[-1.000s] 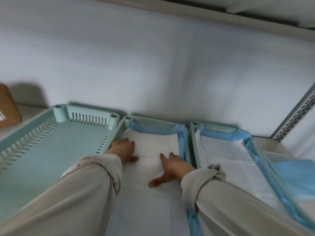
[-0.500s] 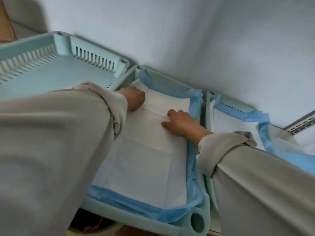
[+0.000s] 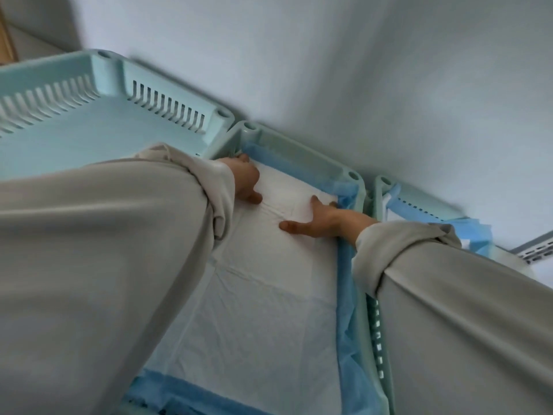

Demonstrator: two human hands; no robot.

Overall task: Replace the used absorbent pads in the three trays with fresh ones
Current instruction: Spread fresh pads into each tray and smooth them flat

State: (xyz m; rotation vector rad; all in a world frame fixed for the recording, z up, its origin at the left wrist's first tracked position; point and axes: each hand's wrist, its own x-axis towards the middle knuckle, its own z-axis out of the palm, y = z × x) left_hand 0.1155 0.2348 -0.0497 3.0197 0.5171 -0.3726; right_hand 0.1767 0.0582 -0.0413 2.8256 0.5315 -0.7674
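The white absorbent pad [image 3: 254,295] is spread in the middle tray [image 3: 302,158], its blue edges turned up against the tray walls. Toward the far end, the left hand [image 3: 245,179] and right hand [image 3: 317,223] are pressed flat on it, apart, fingers straight. The bare left tray [image 3: 167,94] and padded right tray [image 3: 419,202] are flanking.

I see soft, dim, bluish light, no glare; the plain pale wall [image 3: 359,70] is shadowed, edges smeared and bowed.
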